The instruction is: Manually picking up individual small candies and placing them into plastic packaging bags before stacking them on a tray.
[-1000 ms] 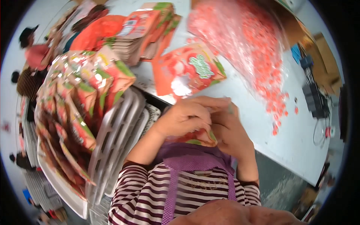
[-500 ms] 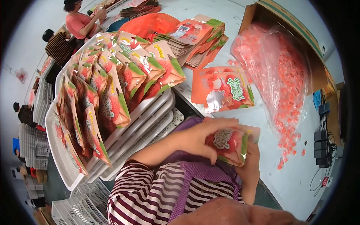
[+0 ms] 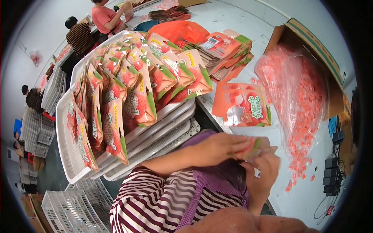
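Note:
In front of my body, I hold a pink and green candy pouch [image 3: 253,146] between both hands; motion smears it. My left hand [image 3: 217,149] comes from the left with its fingers on the pouch's near-left side. The fingers of my right hand [image 3: 265,171] are bent around its right end, and a small white patch shows beside the thumb. Just beyond my hands, a few flat pouches [image 3: 246,106] lie on the white table [image 3: 272,145]. At left, several plump pouches [image 3: 142,97] stand in rows in a white tray [image 3: 64,136].
A clear bag of pink wrapped candies [image 3: 289,89] spills from a cardboard box [image 3: 336,91] at right. Behind are a stack of flat pouches [image 3: 217,52] and a red bag [image 3: 178,32]. Grey crates [image 3: 74,209] stand lower left. Other people [image 3: 79,39] work at far left.
The pouch has tilted from facing me to nearly edge-on, and my right hand has closed around its end. The whole scene has shifted slightly right and down in view.

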A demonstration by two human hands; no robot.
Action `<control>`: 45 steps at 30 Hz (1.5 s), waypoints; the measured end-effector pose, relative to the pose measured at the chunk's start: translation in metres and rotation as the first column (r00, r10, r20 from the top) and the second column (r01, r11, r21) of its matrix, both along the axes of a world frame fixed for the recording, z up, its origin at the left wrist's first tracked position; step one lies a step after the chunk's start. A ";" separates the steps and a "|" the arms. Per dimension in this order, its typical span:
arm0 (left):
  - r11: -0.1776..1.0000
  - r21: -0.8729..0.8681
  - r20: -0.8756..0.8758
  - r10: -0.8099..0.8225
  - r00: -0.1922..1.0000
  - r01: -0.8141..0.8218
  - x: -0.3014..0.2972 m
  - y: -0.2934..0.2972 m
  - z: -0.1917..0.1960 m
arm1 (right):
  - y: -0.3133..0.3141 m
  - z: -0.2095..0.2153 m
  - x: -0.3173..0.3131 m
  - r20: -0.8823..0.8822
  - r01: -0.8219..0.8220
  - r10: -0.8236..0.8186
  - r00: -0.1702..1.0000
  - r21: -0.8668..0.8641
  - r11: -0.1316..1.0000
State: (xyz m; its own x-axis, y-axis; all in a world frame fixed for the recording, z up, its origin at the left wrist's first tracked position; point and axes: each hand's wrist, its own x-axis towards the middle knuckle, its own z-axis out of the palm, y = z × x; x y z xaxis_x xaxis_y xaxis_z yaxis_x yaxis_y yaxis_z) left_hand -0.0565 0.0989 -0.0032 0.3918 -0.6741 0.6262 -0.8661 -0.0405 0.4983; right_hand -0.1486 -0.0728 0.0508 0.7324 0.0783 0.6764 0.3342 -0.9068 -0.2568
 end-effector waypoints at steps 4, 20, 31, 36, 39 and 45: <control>0.998 -0.057 -0.415 -0.048 0.909 0.026 0.013 0.020 0.009 | 0.005 -0.004 0.007 0.172 0.022 -0.188 0.967 0.678 0.735; 0.942 -0.317 -0.665 -0.138 0.734 -0.110 -0.005 0.037 0.016 | -0.006 -0.023 -0.010 -0.138 0.007 0.121 0.983 0.689 0.725; 0.964 -0.258 -0.699 -0.146 0.700 -0.057 0.008 0.031 0.013 | -0.009 -0.027 0.002 0.085 -0.232 0.242 0.967 0.689 0.687; 0.974 -0.225 -0.744 -0.182 0.643 0.016 0.012 0.023 0.017 | -0.008 -0.033 0.001 0.124 -0.285 0.264 0.957 0.586 0.759; 0.962 -0.274 -0.666 -0.204 0.718 0.019 0.011 0.022 0.016 | -0.006 -0.033 0.002 0.077 -0.291 0.344 0.936 0.720 0.630; 0.968 -0.248 -0.600 -0.184 0.778 0.038 0.009 0.019 0.016 | -0.004 -0.033 0.007 -0.038 -0.265 0.392 0.919 0.677 0.686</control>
State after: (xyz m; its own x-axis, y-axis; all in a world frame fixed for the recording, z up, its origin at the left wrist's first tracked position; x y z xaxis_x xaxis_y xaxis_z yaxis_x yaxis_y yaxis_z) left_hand -0.0476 0.1177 0.0130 0.6720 -0.6180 0.4080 -0.3630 0.2052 0.9089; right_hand -0.1416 -0.0770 0.0180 0.8495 -0.0737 0.5225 0.4726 -0.3340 -0.8155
